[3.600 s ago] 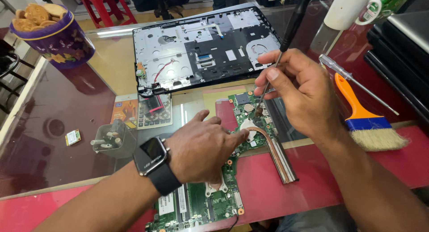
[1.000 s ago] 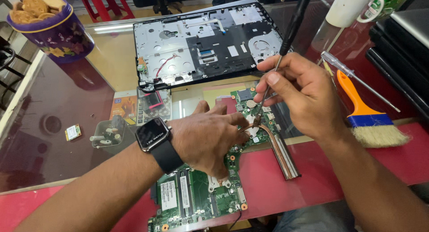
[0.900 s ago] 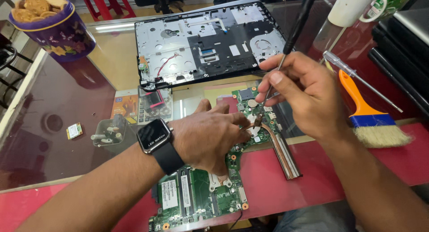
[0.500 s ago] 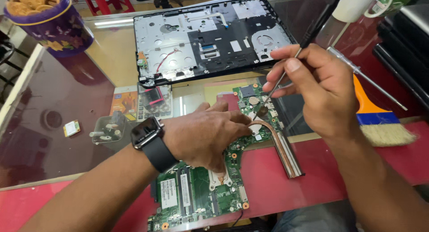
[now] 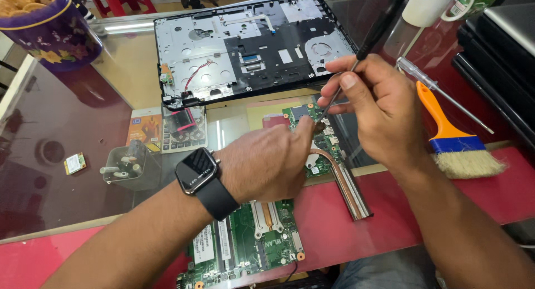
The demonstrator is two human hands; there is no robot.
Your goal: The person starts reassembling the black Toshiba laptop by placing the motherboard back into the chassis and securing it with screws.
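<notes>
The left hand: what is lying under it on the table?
Under the left hand lies a green circuit board. Its near part with slots and its far end by the copper pipe can be seen. The middle of the board is covered by the palm.

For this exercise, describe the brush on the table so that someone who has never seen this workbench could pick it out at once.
Start at the open laptop shell lying at the far side of the glass table, then move right, past the right hand holding a screwdriver. The brush lies there beside a second, loose screwdriver. Its orange handle, blue band and pale bristles set it apart from the slim metal tool.
</notes>
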